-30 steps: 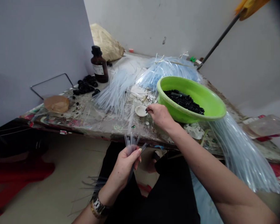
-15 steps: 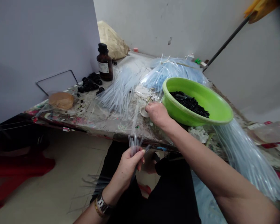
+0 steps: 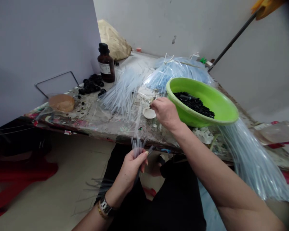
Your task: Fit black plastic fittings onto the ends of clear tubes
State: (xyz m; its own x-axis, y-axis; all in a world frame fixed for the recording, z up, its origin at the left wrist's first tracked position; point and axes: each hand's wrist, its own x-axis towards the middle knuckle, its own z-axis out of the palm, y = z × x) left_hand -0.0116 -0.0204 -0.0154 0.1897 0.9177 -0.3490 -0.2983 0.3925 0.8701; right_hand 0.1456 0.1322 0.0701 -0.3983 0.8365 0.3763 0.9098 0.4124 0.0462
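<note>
Near the table edge, left hand (image 3: 132, 168) grips a bundle of clear thin plastic tubes (image 3: 136, 146); right hand (image 3: 167, 112) pinches something small above a small white dish (image 3: 148, 113), left of a green plastic basin (image 3: 219, 117).

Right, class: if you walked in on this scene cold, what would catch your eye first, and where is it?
Probably the bright green basin of small black pieces, on the table's right side. Pale blue clear tubes fan across the tabletop behind it. In the foreground, the left hand holds a small bunch of tubes, while the right hand reaches beside a little white dish.
</note>
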